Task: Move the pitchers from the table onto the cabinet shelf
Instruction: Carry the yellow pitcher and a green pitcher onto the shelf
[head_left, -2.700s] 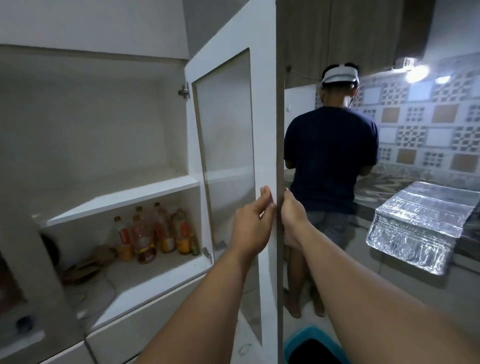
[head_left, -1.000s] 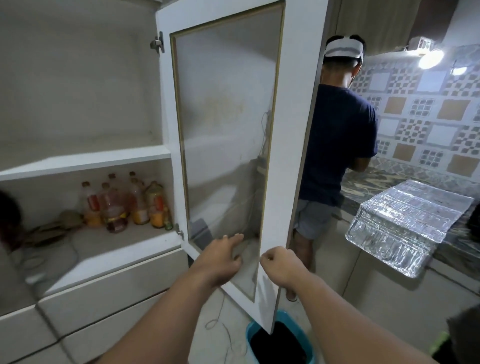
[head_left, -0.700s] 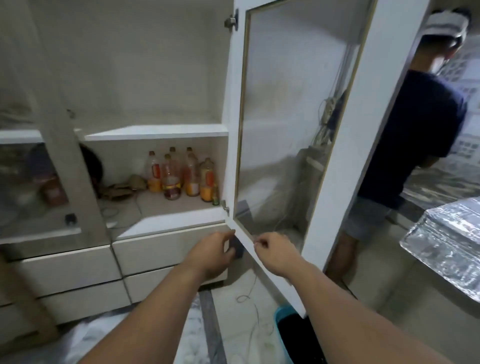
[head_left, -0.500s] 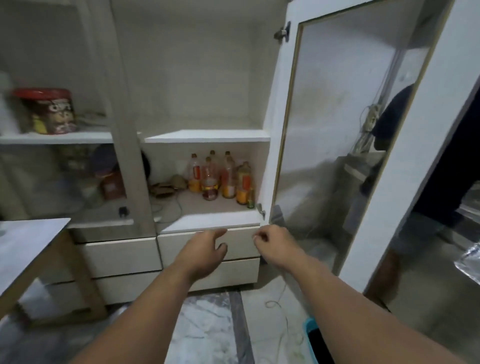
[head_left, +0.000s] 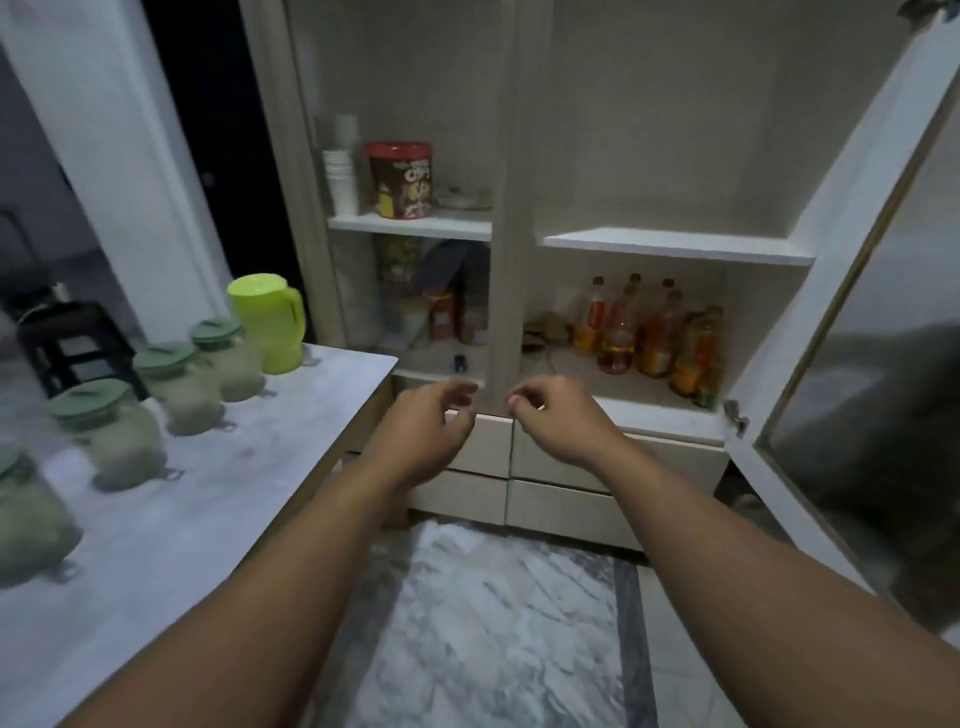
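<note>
Change: both hands are now off the cabinet door, which is standing open at the right.
Left hand: hanging loosely curled, holding nothing.
Right hand: the same, empty.
Pitchers: the lime pitcher is standing at the table's far corner, with green-lidded pitchers in a row along its left edge.
Advice: reaching left, gripping one handle firmly, then lifting toward the bare shelf.

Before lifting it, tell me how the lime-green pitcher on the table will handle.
The lime-green pitcher looks like rigid plastic, so probably stiff and light if empty; contents can't be seen. Its side handle suggests a secure grip. Taller than the squat green-lidded pitchers beside it, it may tip more readily if pushed.
</note>
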